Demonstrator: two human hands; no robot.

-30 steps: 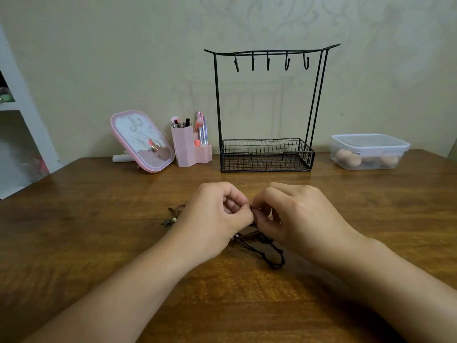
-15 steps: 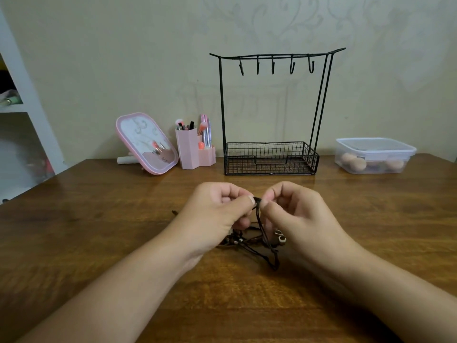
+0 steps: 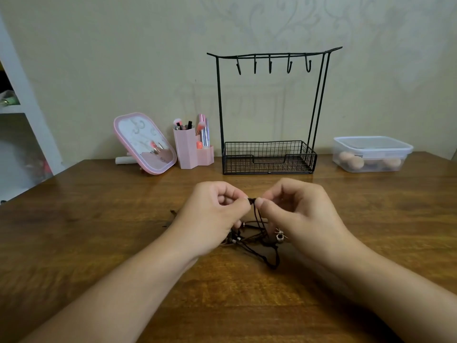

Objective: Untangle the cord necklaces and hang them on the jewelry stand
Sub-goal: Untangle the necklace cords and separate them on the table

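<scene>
Soft, dim indoor light is falling evenly — shadows pooling faintly under the forearms, wide-angle distortion bending the edges, detail slightly soft.

I was looking at a home dressing corner. A wooden tabletop (image 3: 99, 231) stood against a patterned wallpapered wall (image 3: 123, 58). At twelve o'clock stood a black wire jewelry stand (image 3: 269, 154); at eleven, a pink makeup brush holder (image 3: 190, 152) and a tilted pink mirror (image 3: 144, 143); at one, a lidded clear box (image 3: 371, 154) of sponges. White shelving (image 3: 22, 115) stood at ten.

cord necklaces (image 3: 257, 240) partly under hands (image 3: 215, 214)
</scene>
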